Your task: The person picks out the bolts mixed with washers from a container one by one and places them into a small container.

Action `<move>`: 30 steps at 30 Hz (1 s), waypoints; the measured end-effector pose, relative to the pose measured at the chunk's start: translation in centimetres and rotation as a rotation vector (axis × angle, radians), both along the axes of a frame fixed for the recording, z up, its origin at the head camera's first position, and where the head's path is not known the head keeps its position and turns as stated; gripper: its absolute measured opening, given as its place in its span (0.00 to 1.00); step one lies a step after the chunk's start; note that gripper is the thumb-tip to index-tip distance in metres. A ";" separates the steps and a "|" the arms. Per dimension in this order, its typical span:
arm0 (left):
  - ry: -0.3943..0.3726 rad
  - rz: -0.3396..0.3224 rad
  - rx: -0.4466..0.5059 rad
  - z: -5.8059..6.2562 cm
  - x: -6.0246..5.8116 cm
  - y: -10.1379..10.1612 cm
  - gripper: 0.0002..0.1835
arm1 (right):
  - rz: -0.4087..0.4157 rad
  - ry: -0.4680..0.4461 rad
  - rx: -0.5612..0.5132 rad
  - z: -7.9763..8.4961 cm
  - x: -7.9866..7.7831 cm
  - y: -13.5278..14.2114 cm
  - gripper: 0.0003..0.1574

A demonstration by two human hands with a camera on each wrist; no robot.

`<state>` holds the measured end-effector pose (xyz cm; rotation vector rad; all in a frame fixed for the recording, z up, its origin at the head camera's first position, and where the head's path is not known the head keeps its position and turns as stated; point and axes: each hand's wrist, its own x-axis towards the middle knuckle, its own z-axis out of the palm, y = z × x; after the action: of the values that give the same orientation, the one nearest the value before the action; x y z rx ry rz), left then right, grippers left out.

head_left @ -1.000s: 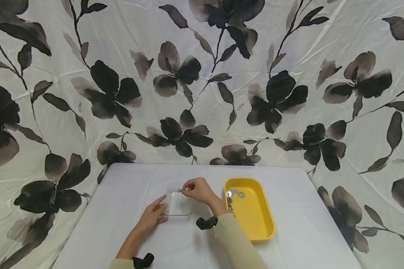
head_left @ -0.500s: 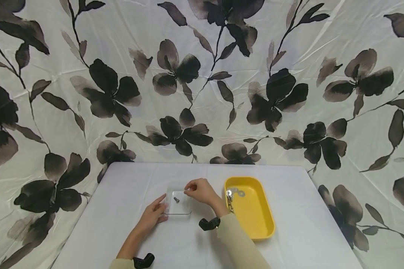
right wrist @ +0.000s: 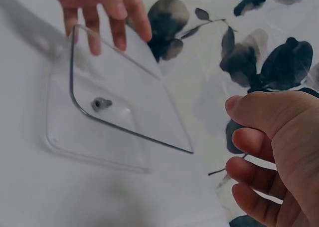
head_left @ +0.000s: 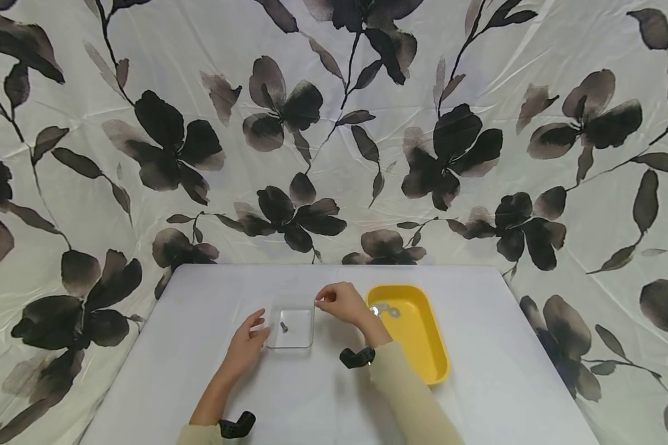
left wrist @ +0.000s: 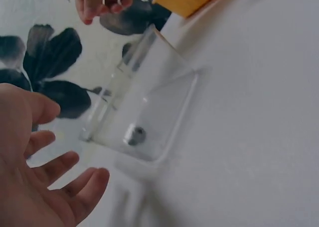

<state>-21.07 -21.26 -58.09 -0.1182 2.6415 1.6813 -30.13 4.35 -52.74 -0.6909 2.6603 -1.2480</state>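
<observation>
A clear plastic box [head_left: 291, 347], square and without a lid, stands on the white table. On its floor, toward the left, lies a small metal bolt [head_left: 284, 327]; the right wrist view shows the socket in the bolt's head [right wrist: 101, 104]. My left hand [head_left: 245, 347] is beside the box's left wall, its fingers spread and apart from the box in the left wrist view. Near the far right corner of the box is my right hand [head_left: 342, 303], with loosely bent fingers [right wrist: 254, 142] and nothing between them.
To the right, a yellow tray [head_left: 417, 337] holds several flat metal washers [head_left: 386, 310] at its far left. My right forearm and sleeve [head_left: 409, 386] cover part of the tray's left side. A floral cloth [head_left: 334, 136] hangs behind the table.
My right hand has let go of the bolt, which dropped into the clear box, and has drawn back to the right. My left hand's fingers have come off the box's left wall.
</observation>
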 end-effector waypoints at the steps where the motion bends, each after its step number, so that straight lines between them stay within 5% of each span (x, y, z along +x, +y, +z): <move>1: 0.016 0.008 -0.019 0.5 -0.1 0.2 0.29 | -0.005 0.007 0.002 0.2 -0.1 0.2 0.05; 7: 0.097 -0.014 -0.065 2.9 0.0 1.6 0.26 | -0.017 0.025 -0.006 1.3 0.0 2.0 0.06; 15: 0.132 -0.132 -0.016 5.3 0.5 5.1 0.22 | -0.038 0.051 0.003 1.0 -0.4 4.7 0.05; 21: 0.097 -0.196 0.018 5.1 0.0 8.3 0.21 | -0.062 0.050 -0.004 1.3 -0.6 6.9 0.04; 30: -0.036 -0.320 0.198 3.8 -0.8 12.4 0.22 | -0.119 0.087 0.017 0.9 -0.9 9.6 0.03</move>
<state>-21.85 -8.90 -54.27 0.2580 2.2980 1.7911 -31.08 13.98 -51.81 -0.6057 2.8176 -1.2489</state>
